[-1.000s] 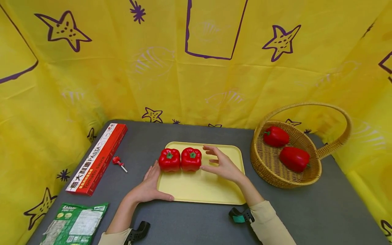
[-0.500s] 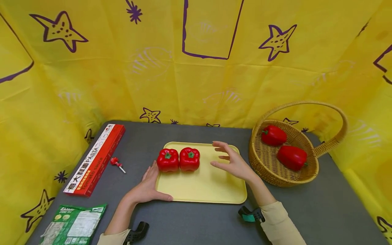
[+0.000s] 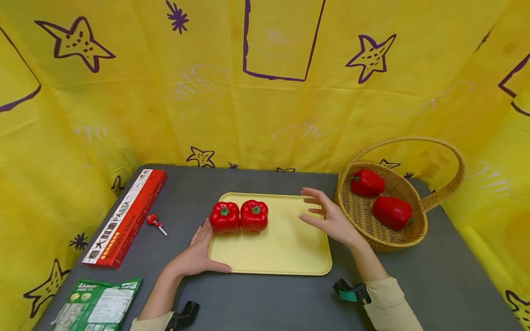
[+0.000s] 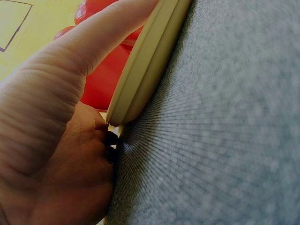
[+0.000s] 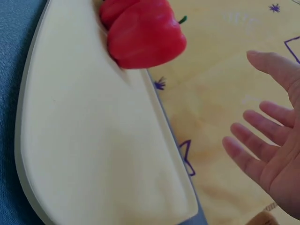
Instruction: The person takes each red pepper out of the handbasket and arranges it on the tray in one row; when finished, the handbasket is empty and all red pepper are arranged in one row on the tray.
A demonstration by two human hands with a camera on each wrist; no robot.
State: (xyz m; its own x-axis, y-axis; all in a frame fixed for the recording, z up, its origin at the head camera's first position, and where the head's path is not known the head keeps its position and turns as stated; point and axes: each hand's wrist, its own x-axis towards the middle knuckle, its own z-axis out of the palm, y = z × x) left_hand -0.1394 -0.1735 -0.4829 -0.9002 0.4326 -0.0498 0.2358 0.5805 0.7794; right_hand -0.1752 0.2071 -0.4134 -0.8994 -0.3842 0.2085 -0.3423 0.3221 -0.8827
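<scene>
Two red bell peppers, a left one (image 3: pixel 225 217) and a right one (image 3: pixel 254 216), stand side by side on the yellow tray (image 3: pixel 273 250), green stems up. My left hand (image 3: pixel 198 255) rests against the tray's front left corner, fingers stretched along the left edge and thumb at the front rim (image 4: pixel 136 75). Over the tray's right edge, my right hand (image 3: pixel 331 219) hovers with fingers spread and nothing held. The right wrist view shows its palm and fingers (image 5: pixel 269 136) apart from the nearer pepper (image 5: pixel 147 37).
A wicker basket (image 3: pixel 360 234) with a tall handle stands at the right, holding two more red peppers (image 3: pixel 392 213). On the left lie a red pasta box (image 3: pixel 128 220), a lollipop (image 3: pixel 153 219) and a green packet (image 3: pixel 101 303). Yellow cloth (image 3: pixel 265 124) hangs behind the grey table.
My right hand has moved right, away from the right pepper on the tray and toward the basket. My left hand keeps its place at the tray corner. The head view has shifted slightly.
</scene>
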